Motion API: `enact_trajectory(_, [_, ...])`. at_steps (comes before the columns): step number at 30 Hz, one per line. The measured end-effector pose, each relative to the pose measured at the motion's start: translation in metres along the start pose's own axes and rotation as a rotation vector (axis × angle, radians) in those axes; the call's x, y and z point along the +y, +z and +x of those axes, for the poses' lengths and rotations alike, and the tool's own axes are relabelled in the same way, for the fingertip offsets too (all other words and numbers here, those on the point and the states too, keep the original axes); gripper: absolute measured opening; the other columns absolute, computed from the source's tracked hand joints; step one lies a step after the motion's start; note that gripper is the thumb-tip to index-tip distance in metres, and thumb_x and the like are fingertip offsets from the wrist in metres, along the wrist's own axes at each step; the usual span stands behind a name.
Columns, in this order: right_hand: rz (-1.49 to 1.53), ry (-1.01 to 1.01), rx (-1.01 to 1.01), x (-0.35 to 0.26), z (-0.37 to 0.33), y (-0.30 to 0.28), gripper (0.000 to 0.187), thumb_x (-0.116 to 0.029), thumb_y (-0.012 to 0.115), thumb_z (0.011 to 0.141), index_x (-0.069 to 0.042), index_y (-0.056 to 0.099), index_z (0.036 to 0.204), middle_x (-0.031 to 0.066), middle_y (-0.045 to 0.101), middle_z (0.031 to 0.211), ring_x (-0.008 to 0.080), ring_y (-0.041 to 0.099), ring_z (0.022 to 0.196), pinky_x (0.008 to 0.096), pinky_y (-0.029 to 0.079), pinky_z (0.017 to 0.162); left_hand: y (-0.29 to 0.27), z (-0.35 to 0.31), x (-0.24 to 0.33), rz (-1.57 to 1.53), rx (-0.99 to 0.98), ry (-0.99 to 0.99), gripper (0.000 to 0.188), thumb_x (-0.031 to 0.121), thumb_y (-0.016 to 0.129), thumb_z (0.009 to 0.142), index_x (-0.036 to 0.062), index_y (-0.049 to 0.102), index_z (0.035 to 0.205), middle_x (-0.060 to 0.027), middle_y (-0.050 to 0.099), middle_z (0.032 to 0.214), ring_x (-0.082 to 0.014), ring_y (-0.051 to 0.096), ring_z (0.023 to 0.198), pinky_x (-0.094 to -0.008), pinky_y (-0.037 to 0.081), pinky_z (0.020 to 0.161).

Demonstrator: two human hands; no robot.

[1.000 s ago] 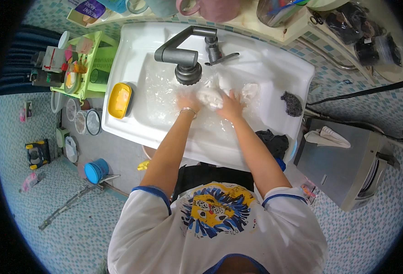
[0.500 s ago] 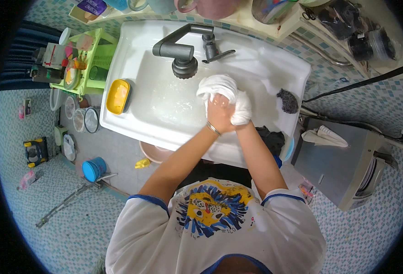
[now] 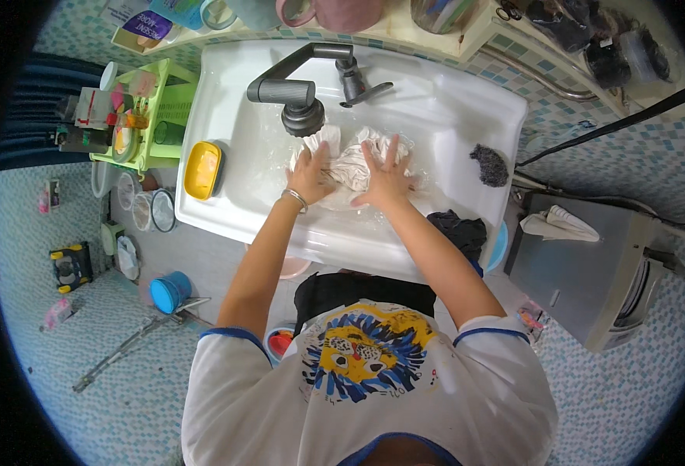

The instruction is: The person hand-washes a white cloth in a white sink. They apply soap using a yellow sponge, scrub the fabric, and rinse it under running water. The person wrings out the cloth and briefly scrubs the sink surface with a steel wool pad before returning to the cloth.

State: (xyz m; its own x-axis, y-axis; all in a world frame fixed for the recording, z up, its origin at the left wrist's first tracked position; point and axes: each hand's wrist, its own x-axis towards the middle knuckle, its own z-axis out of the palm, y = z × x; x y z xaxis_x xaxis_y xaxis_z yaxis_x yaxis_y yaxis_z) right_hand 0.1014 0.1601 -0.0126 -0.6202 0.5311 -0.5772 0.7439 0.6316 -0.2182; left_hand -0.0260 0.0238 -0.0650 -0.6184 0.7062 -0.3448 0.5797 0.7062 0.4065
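Observation:
A wet white cloth (image 3: 348,168) lies crumpled in the basin of the white sink (image 3: 234,221), with water around it. My left hand (image 3: 308,179), a bangle at its wrist, presses on the cloth's left part with fingers stretched out. On the right part of the cloth rests my right hand (image 3: 387,177), its fingers spread wide. Neither hand wraps round the fabric. The dark grey faucet (image 3: 303,116) hangs over the basin just beyond my left hand.
A yellow soap dish (image 3: 202,169) stands on the sink's left rim. To the right sit a dark scrubbing pad (image 3: 489,165) and a bunched black cloth (image 3: 459,233). A grey washing machine (image 3: 567,272) stands beyond the sink's right side, and a green rack (image 3: 173,109) at its left.
The white cloth was bunched up in both closed hands. Now it is spread lower in the basin, and my hands have moved apart and opened on it.

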Motion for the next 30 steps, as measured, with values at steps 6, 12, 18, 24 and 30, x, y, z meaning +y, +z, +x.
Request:
enact_trajectory(6, [0.038, -0.087, 0.157, 0.012, 0.075, 0.071, 0.059, -0.019, 0.071, 0.061, -0.019, 0.053, 0.118, 0.0169, 0.04, 0.132, 0.0324, 0.047, 0.112, 0.0505, 0.04, 0.088, 0.02, 0.026, -0.022, -0.001, 0.288, -0.275, 0.057, 0.031, 0.063, 0.074, 0.0123, 0.045, 0.125, -0.022, 0.038, 0.129, -0.0417, 0.037, 0.114, -0.0442, 0.036, 0.092])
enact_trajectory(12, [0.969, -0.37, 0.247, 0.046, 0.017, 0.009, 0.05, 0.001, 0.06, 0.057, 0.002, 0.055, 0.106, 0.0168, 0.063, 0.09, 0.0299, 0.06, 0.086, 0.0316, 0.046, 0.078, 0.002, 0.068, -0.046, 0.233, 0.245, -0.187, 0.04, 0.03, 0.053, 0.076, 0.0104, 0.058, 0.111, -0.0189, 0.055, 0.109, -0.0348, 0.047, 0.099, -0.0448, 0.04, 0.082])
enact_trajectory(18, [0.75, -0.594, 0.257, 0.064, -0.007, -0.01, 0.05, -0.004, 0.066, 0.053, 0.002, 0.055, 0.102, 0.018, 0.06, 0.093, 0.0326, 0.058, 0.088, 0.0346, 0.045, 0.079, 0.007, 0.085, 0.013, 0.347, -0.232, 0.135, 0.054, 0.033, 0.054, 0.073, 0.0139, 0.046, 0.123, -0.0099, 0.063, 0.101, -0.0295, 0.058, 0.096, -0.0422, 0.041, 0.086])
enact_trajectory(24, [0.555, -0.419, 0.122, 0.064, -0.009, -0.005, 0.032, -0.008, 0.061, 0.057, 0.001, 0.054, 0.087, 0.0193, 0.057, 0.086, 0.0366, 0.055, 0.082, 0.0397, 0.044, 0.069, 0.07, 0.091, 0.023, 0.507, -0.472, 0.011, 0.04, 0.036, 0.054, 0.074, 0.0124, 0.064, 0.105, -0.009, 0.052, 0.123, -0.0249, 0.044, 0.118, -0.0409, 0.032, 0.095])
enact_trajectory(30, [0.644, -0.33, 0.218, 0.067, 0.003, 0.011, 0.039, -0.004, 0.062, 0.057, 0.001, 0.055, 0.094, 0.0198, 0.056, 0.091, 0.037, 0.053, 0.088, 0.038, 0.043, 0.075, 0.05, 0.065, 0.018, 0.505, -0.1, 0.157, 0.044, 0.042, 0.052, 0.076, 0.0089, 0.065, 0.102, -0.0111, 0.05, 0.123, -0.0221, 0.03, 0.122, -0.0431, 0.022, 0.097])
